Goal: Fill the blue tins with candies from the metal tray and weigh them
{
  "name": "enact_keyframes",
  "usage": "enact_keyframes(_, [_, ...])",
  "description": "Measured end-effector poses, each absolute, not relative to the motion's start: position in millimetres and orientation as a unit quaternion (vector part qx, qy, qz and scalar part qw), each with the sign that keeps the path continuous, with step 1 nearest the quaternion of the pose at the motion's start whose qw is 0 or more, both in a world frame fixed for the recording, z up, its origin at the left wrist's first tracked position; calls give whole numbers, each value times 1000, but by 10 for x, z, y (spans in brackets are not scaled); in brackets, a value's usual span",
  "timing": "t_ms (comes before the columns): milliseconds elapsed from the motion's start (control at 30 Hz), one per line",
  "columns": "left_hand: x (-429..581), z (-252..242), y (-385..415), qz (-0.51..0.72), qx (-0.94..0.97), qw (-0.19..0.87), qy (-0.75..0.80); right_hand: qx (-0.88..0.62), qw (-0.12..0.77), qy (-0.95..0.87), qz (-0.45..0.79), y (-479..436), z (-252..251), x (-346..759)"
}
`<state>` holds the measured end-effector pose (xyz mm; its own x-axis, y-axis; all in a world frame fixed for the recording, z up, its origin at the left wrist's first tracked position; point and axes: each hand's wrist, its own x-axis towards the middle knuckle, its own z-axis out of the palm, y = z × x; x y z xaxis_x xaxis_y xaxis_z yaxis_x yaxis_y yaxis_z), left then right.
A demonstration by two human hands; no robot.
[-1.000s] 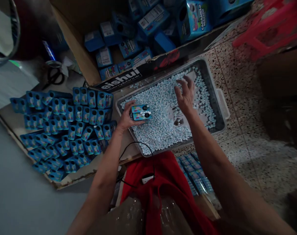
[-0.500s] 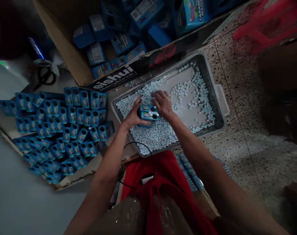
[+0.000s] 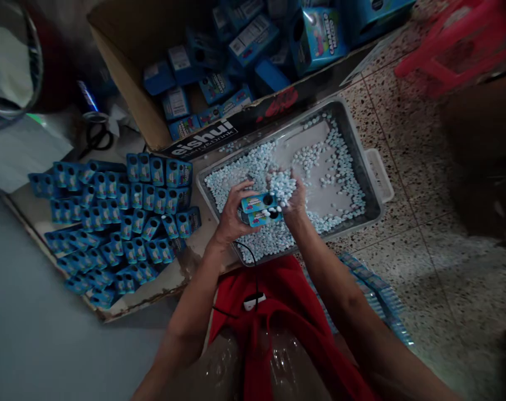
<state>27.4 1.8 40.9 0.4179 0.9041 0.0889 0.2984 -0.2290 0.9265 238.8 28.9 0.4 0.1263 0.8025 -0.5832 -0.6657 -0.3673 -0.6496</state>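
Observation:
My left hand (image 3: 232,214) is wrapped round two small blue candy boxes (image 3: 256,203) side by side, their round holes facing up. A few white candies lie on the tops near the holes. Cupped beside them, my right hand (image 3: 296,201) holds a heap of pale candies (image 3: 282,186) against the right end of the boxes. Both hands are above a grey tray (image 3: 376,214) with many loose pale blue-white candies, thickest in its left half. The fingers of my right hand are mostly hidden under the heap.
Rows of blue boxes (image 3: 123,223) stand on the table to the left. A large cardboard carton (image 3: 127,94) with more blue boxes is behind the tray. Scissors (image 3: 97,138) and a can (image 3: 88,100) lie at the upper left; a red stool (image 3: 453,50) stands on the floor at the right.
My right hand has scooped up a heap of candies from the tray and turned palm up beside the boxes. The view has shifted slightly.

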Motion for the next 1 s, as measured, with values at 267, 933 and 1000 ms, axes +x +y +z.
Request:
enact_keyframes(267, [132, 131, -83, 279, 714, 378, 519, -435, 600, -162, 652, 197, 868, 2325])
enact_keyframes(933, [26, 96, -130, 295, 726, 321, 532, -476, 551, -408, 551, -94, 852, 2080])
enact_keyframes(1000, [-64, 107, -92, 322, 726, 307, 524, -540, 491, -480, 487, -270, 707, 2268])
